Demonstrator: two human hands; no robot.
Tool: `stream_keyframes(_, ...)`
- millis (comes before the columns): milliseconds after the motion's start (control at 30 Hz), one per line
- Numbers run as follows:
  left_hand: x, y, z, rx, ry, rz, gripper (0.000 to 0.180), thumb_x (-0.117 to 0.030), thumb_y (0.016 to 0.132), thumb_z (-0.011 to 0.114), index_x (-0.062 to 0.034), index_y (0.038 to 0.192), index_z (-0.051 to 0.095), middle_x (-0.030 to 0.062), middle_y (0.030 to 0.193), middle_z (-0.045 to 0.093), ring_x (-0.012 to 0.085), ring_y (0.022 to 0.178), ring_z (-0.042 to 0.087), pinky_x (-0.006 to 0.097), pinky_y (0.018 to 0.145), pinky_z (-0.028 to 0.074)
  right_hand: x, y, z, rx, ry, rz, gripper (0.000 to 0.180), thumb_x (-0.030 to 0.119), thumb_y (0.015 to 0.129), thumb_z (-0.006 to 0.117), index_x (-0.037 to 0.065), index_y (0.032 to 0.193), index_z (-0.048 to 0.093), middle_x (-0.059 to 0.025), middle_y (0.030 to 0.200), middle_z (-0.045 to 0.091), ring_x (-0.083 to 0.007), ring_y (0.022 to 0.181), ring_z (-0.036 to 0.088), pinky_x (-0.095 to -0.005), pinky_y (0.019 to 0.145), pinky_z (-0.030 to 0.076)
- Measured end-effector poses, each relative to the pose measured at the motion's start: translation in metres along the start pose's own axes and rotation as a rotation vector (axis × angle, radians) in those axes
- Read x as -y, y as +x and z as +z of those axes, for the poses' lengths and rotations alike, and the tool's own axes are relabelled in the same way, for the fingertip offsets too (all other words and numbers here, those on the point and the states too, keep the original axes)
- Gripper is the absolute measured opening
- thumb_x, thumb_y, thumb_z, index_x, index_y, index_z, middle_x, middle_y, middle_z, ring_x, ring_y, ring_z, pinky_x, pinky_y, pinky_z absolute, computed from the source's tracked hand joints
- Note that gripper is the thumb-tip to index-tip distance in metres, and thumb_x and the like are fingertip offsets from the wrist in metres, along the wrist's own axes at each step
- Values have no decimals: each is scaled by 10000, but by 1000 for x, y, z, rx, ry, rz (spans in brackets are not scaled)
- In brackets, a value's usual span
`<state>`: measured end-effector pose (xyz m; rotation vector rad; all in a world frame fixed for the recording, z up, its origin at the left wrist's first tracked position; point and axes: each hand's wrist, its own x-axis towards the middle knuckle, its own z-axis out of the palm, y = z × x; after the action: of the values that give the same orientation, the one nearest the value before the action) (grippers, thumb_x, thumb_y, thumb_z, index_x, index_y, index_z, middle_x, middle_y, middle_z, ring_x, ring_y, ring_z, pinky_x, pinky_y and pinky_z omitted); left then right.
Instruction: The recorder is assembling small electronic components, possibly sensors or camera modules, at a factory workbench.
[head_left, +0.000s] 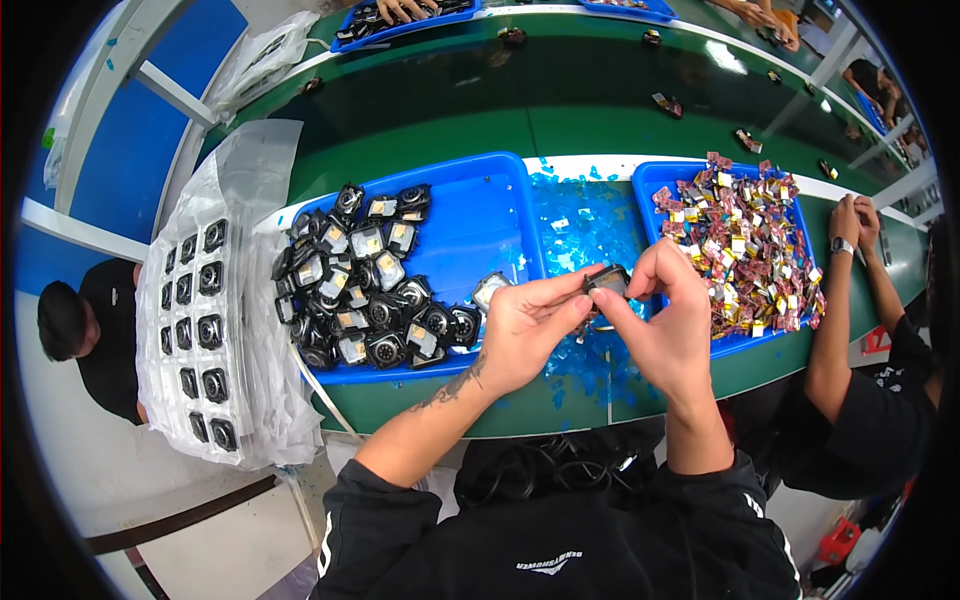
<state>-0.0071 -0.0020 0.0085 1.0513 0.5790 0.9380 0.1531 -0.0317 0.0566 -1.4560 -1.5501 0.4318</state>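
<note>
Hands pinching one small black part over the green bench

Small black part (607,282) sits between both hands, held up just above the scattered blue film scraps (580,225). Left hand (525,335) grips its left edge with thumb and fingertips, right hand (665,320) pinches the right side from above. Left of them is a blue tray (480,215) full of the same black parts, right is another blue tray (655,180) heaped with colourful foil bits. Far left, a bagged sheet of parts (200,330). Someone else's arm (835,330) rests at the right.
</note>
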Motion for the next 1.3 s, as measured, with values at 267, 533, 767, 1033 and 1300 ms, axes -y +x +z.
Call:
stream_keyframes(267,2,-2,-5,46,28,11,358,-6,930,578,89,1273,541,181,1130,660,178,988,653,298,884,537,-7,-6,4,17,339,125,372,5,685,793,61,907,501,-36,886,513,-136,781,509,-278,637,445)
stream_keyframes(533,-4,2,7,-78,-109,326,429,38,922,564,32,1329,429,177,1202,603,192,1099,599,309,938,492,-14,-36,19,313,1031,497,320,-41,787,731,27,1051,565,-19,1001,585,-112,900,606,-249,764,545)
stream_keyframes(767,-13,5,-8,-19,641,558,260,84,866,570,43,1113,643,189,1220,576,235,1053,623,313,872,512,-4,-30,17,-89,202,-45,181,-55,767,723,2,903,617,-89,874,644,-184,755,652,-275,646,528)
stream_keyframes(1033,-17,3,-7,4,883,672,332,89,749,680,-1,1068,701,159,1125,659,250,940,679,302,777,566,2,-25,4,-54,129,-299,259,-127,721,679,0,944,649,-137,935,655,-253,829,664,-316,650,546)
stream_keyframes(1300,-21,3,-9,48,991,721,314,38,700,742,-40,1004,734,137,1074,691,234,873,692,290,700,537,-6,-32,-16,205,798,370,158,-49,894,587,-49,1044,638,-95,984,657,-121,875,640,-244,754,538)
